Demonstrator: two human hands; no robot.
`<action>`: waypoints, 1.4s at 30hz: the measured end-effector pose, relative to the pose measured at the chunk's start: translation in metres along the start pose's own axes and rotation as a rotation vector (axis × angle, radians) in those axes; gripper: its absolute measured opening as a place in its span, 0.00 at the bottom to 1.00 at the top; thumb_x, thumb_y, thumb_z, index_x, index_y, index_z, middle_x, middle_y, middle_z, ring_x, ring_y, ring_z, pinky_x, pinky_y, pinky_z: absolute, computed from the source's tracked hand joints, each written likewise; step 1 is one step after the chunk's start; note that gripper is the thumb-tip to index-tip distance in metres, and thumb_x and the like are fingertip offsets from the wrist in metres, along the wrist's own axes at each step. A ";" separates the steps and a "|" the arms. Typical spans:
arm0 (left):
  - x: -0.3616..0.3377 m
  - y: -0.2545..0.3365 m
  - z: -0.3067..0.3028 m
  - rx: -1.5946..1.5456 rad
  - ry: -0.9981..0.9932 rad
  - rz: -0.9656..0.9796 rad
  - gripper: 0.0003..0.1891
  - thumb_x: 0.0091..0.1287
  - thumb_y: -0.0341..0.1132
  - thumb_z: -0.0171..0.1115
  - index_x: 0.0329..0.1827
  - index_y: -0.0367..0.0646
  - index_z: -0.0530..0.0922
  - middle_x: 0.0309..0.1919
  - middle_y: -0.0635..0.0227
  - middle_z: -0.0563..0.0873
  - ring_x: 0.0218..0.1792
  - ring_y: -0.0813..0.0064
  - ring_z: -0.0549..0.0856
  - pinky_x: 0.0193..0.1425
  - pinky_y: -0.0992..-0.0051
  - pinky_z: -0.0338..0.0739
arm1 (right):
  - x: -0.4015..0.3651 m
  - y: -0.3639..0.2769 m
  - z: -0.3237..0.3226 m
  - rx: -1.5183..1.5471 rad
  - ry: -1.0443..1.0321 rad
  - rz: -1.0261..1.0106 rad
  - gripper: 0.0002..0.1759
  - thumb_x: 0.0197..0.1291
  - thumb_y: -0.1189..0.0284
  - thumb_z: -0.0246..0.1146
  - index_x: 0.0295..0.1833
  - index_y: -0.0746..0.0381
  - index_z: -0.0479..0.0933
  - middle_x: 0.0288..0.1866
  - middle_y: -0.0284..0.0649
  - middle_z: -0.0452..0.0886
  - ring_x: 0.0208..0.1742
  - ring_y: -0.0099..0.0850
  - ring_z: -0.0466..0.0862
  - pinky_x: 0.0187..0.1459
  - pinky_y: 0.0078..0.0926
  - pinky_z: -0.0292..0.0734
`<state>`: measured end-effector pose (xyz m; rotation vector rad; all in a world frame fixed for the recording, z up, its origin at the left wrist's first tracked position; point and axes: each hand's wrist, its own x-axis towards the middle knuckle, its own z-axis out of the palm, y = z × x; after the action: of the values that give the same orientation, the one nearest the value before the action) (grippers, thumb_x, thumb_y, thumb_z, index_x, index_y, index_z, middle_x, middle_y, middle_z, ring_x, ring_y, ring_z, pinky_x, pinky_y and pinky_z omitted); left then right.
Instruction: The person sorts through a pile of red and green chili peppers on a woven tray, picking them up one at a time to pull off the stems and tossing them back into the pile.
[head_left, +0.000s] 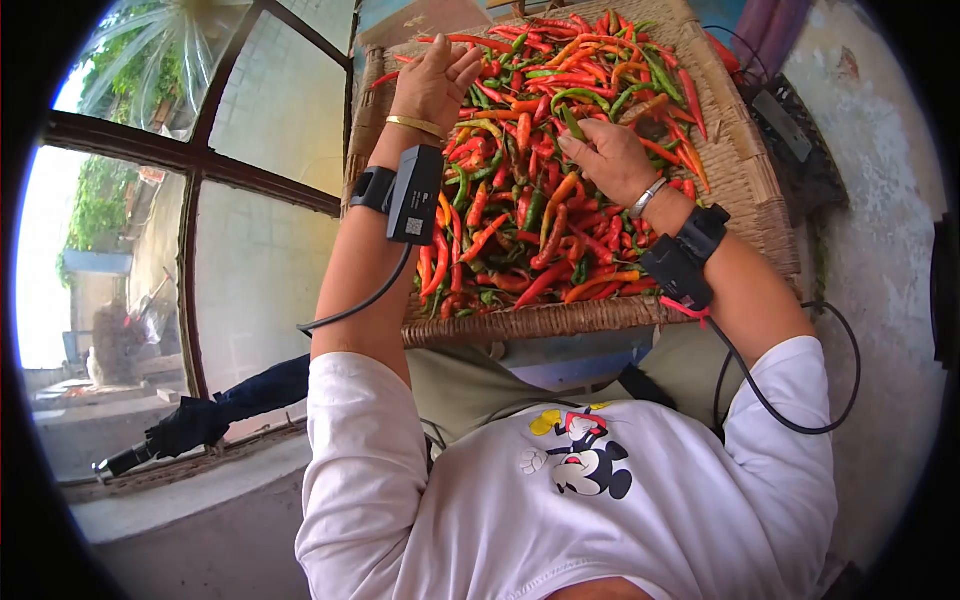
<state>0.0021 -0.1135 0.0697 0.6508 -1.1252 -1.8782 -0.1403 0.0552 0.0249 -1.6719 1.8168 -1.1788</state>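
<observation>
A heap of chili peppers [540,225], mostly red with some green and orange ones, covers a woven tray [745,165] in front of me. My right hand [612,165] is over the right middle of the heap, its thumb and fingers closed on a green chili pepper [572,122]. My left hand [435,85] is at the heap's far left edge, palm turned inward and fingers loosely bent and apart, with nothing visible in it. A long red chili pepper [485,42] lies just beyond its fingertips.
A framed window [195,160] stands close along the left, with a folded dark umbrella [220,410] on its sill. Cables run from devices strapped to both wrists. A dark basket-like object [800,150] sits right of the tray, near a worn wall [890,200].
</observation>
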 end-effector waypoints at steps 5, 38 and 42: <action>-0.041 -0.015 0.017 0.355 -0.171 -0.190 0.14 0.65 0.35 0.51 0.49 0.37 0.72 0.38 0.66 0.80 0.38 0.78 0.79 0.39 0.81 0.75 | 0.005 0.014 -0.008 0.016 0.030 0.079 0.22 0.57 0.56 0.54 0.28 0.67 0.72 0.17 0.45 0.71 0.20 0.37 0.74 0.25 0.34 0.67; -0.089 -0.048 0.017 0.303 -0.231 -0.038 0.07 0.59 0.32 0.60 0.36 0.40 0.76 0.25 0.75 0.79 0.22 0.89 0.74 0.24 0.88 0.70 | -0.001 -0.013 -0.005 0.035 -0.222 -0.051 0.10 0.50 0.68 0.60 0.33 0.65 0.74 0.29 0.44 0.75 0.32 0.39 0.76 0.35 0.32 0.70; -0.090 -0.050 0.018 0.315 -0.245 -0.032 0.06 0.59 0.33 0.60 0.34 0.40 0.76 0.25 0.76 0.78 0.22 0.88 0.75 0.24 0.88 0.71 | -0.002 -0.008 0.002 -0.085 -0.118 -0.213 0.11 0.49 0.68 0.61 0.30 0.66 0.72 0.27 0.43 0.74 0.31 0.40 0.75 0.34 0.33 0.70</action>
<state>0.0157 -0.0159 0.0353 0.6240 -1.5994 -1.8607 -0.1338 0.0569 0.0301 -1.9799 1.6721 -1.0727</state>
